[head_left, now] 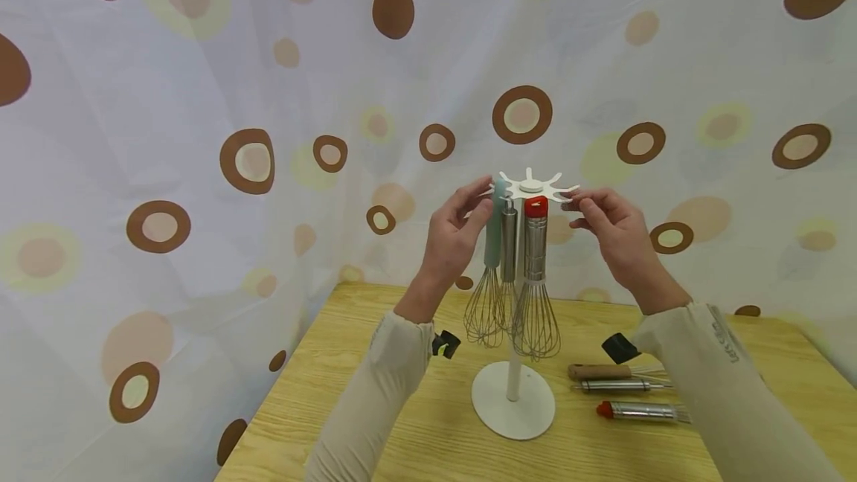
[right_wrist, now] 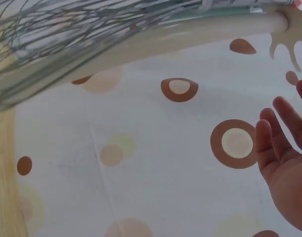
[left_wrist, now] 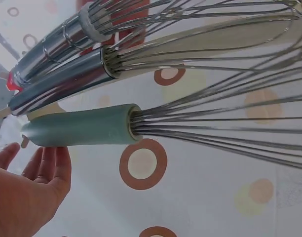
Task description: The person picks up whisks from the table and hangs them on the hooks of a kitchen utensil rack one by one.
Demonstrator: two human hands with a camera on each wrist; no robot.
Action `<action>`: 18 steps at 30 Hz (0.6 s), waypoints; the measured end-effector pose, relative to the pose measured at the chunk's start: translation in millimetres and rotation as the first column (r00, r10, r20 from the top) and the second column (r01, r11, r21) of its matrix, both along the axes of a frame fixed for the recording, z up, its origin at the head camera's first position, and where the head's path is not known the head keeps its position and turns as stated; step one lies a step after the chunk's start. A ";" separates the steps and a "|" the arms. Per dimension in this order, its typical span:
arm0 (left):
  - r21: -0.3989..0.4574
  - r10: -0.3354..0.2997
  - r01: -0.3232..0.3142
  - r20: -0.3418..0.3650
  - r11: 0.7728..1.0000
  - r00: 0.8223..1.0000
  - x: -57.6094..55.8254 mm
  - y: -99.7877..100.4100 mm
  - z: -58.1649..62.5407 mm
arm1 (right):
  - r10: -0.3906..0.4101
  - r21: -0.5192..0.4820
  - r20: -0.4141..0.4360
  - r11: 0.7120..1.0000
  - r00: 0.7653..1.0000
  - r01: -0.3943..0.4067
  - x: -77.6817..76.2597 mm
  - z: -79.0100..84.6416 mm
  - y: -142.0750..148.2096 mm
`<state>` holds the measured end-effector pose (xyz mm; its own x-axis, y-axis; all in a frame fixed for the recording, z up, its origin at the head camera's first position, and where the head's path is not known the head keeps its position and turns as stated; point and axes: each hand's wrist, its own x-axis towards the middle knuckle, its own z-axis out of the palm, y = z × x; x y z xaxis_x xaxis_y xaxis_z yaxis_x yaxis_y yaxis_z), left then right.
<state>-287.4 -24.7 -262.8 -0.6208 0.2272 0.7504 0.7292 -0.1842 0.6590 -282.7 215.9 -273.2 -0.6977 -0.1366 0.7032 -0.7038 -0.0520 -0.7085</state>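
Observation:
A white stand holds several whisks hanging from its star-shaped top (head_left: 532, 186). On its left side hangs a whisk with a pale green handle (head_left: 492, 236). My left hand (head_left: 455, 233) is beside that handle's upper end, and in the left wrist view its fairly straight fingertips (left_wrist: 62, 165) reach the green handle. Next to it hang a slim metal-handled whisk (head_left: 509, 244) and, in front, a thicker metal whisk with a red end (head_left: 535, 244). My right hand (head_left: 619, 233) has its fingertips by the top's right prong; the right wrist view shows loosely extended fingers (right_wrist: 289, 121) with nothing in them.
The stand's round white base (head_left: 513, 422) rests on a wooden table (head_left: 415, 422). To its right lie a wooden-handled whisk (head_left: 596, 372), a slim metal whisk (head_left: 616, 386) and a red-ended metal whisk (head_left: 639, 411), partly behind the right sleeve. A dotted curtain (head_left: 402, 80) hangs behind.

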 end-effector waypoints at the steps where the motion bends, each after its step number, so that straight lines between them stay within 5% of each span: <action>1: 0.007 -0.001 0.001 -0.010 1.000 1.000 1.9 0.0 2.8 | -0.022 0.030 0.005 0.999 1.000 0.022 -0.4 -3.5 2.7; 5: 0.017 0.005 -0.004 -0.020 1.000 1.000 7.0 0.9 9.9 | -0.184 0.246 0.013 0.953 0.983 0.175 1.2 -20.0 15.6; 9: 0.012 0.053 -0.053 -0.014 0.999 0.998 8.0 4.8 11.0 | -0.321 0.495 0.008 0.824 0.947 0.275 6.6 -39.4 30.3; 18: -0.015 0.218 -0.219 -0.033 0.976 0.975 14.1 13.0 11.0 | -0.254 0.776 0.022 0.614 0.967 0.144 21.2 -89.2 65.4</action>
<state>-273.3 -11.8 -251.8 -0.6336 0.1021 0.7669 0.7705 -0.0063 0.6374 -261.6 281.3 -362.4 -0.8424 -0.4317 0.3224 -0.5388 0.6761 -0.5026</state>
